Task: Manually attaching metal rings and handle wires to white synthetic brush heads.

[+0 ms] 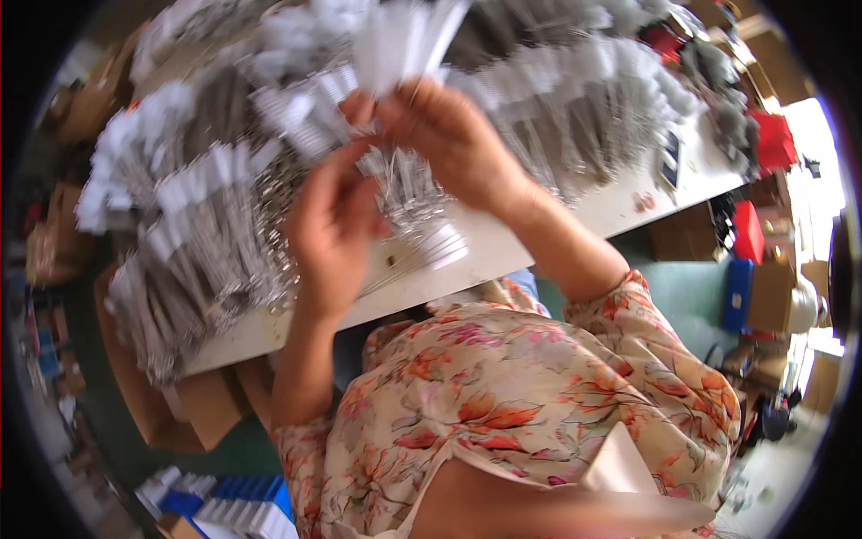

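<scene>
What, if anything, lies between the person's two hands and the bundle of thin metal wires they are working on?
Nothing visible does. The right hand already pinches the wire bundle at its top, and the left hand sits against its side. Heaps of similar white-tagged wires lie around on the white table, not between.

right hand point(453, 139) fingertips hidden (behind white tags point(404, 40))

Thin shiny metal wires with matt white paper-like tags point(400, 40) fill the right hand point(449, 135) and lie in dull grey heaps point(206, 242) over the smooth, matt white counter point(620, 202), beside glossy red plastic boxes point(772, 139), brown cardboard point(202, 404) and soft floral cloth point(503, 395).
</scene>
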The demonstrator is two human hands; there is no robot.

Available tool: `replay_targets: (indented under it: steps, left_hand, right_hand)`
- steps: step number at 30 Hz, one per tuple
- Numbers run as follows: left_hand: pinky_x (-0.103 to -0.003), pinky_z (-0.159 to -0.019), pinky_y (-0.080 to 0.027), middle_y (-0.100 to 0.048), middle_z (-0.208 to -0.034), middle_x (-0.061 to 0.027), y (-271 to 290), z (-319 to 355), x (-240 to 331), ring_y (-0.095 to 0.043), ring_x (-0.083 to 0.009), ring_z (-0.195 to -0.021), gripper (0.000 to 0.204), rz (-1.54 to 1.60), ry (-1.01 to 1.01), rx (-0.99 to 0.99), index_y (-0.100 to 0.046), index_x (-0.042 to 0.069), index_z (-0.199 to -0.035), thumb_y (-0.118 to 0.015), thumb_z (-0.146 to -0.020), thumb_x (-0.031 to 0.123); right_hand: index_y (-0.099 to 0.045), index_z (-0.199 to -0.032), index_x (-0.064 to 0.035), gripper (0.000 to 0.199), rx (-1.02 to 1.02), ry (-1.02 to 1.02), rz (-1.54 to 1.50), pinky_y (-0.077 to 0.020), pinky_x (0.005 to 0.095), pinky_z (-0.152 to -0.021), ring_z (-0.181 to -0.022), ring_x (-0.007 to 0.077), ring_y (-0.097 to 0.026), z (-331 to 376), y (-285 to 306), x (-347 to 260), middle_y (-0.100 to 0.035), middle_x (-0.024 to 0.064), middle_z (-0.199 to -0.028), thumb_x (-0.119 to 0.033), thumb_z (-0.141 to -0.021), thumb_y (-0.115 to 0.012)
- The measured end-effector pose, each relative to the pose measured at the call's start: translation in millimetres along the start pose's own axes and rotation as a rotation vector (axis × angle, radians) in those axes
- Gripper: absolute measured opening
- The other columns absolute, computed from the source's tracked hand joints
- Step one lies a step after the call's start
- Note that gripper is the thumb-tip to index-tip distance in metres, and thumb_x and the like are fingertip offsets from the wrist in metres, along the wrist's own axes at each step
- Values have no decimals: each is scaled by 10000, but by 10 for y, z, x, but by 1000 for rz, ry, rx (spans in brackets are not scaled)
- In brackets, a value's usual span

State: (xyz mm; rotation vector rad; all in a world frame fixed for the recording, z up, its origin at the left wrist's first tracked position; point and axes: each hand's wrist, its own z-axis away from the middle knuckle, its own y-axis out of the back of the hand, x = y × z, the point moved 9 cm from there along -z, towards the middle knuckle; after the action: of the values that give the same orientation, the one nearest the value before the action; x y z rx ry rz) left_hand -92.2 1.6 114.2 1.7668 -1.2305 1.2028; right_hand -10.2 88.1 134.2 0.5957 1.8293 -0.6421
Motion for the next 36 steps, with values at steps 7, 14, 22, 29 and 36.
replay_targets:
  steps: [7, 14, 22, 29, 36]
  left_hand:
    - [-278, -668, -550, -527, -937, -129, 488, 229, 593, -613, -179, -745, 87, -152, -663, 451, -508, -41, -916, -544, -843, -11]
    - [-263, -691, -520, -459, -1092, -123, 29, 429, 223, -559, -193, -813, 223, -556, -631, 42, -624, 11, -924, -703, -717, 42]
    - [-413, -958, -338, -286, -1360, -218, 558, -10, 557, -396, -307, -1191, 1091, -227, -415, -84, -119, -10, -1380, -791, -623, 396]
    - [-333, -869, -447, -493, -1188, -130, 433, 262, 87, -528, -230, -1057, 609, -69, -95, -334, -497, 16, -1182, -764, -683, 241]
    - [-263, -627, -449, -590, -810, -29, 313, 508, 269, -554, -144, -727, 210, -319, -417, -184, -608, 64, -798, -741, -701, 195]
  right_hand:
    - [-668, -998, -70, 280, 40, 152, 324, -411, 320, -871, -1034, 203, -514, 200, -198, -257, -573, 108, -1054, -299, -851, -602]
    - [-546, -980, -36, 186, 174, -429, -849, -467, 238, -600, -697, 98, -541, 274, -368, 660, -593, 18, -813, -201, -932, -471]
    - [-600, -936, -14, 176, -304, -369, 107, -406, 194, -578, -625, 53, -501, 334, -528, 485, -587, -4, -725, -170, -901, -525]
    - [-584, -892, -22, 179, -402, -398, 19, -349, 179, -526, -592, 25, -437, 452, -673, 451, -533, -25, -687, -188, -917, -521]
    - [-601, -840, -33, 199, -573, -712, -104, -411, 180, -502, -548, 49, -509, 780, -704, 610, -583, -10, -675, -213, -901, -541]
